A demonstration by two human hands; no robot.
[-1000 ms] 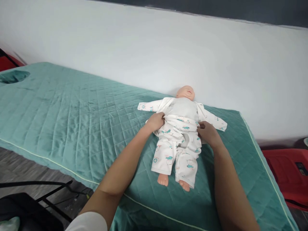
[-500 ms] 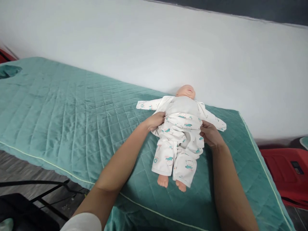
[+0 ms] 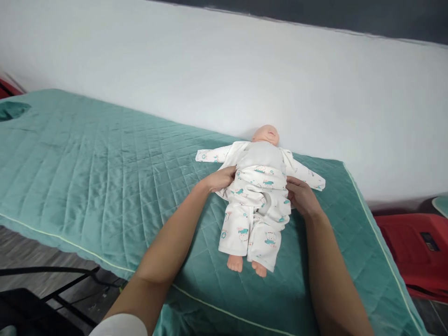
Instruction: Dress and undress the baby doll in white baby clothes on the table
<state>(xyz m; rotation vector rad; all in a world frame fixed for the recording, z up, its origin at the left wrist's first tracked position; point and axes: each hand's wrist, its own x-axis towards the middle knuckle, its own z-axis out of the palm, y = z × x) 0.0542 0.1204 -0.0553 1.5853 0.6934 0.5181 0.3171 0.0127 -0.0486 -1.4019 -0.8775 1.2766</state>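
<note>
A baby doll (image 3: 266, 134) lies on its back, feet toward me, on a green quilted cover. It wears white printed pants (image 3: 238, 224), pulled up to the belly, and a white printed jacket (image 3: 306, 175) spread beneath it with both sleeves out to the sides. A plain pale layer shows over the chest. My left hand (image 3: 222, 178) pinches the pants' waist at the left side. On the other side, my right hand (image 3: 301, 193) has its fingers closed on the waist of the pants. The fingertips of both hands are partly hidden by the cloth.
The green quilted cover (image 3: 105, 172) spreads over a bed against a white wall (image 3: 210, 70). A red plastic case (image 3: 413, 247) sits past the right edge. A black metal frame (image 3: 66, 284) and a dark object stand at the lower left.
The view has shifted slightly, so the doll appears a little further left. Both hands stay at the pants' waist, with little visible change in the cloth.
</note>
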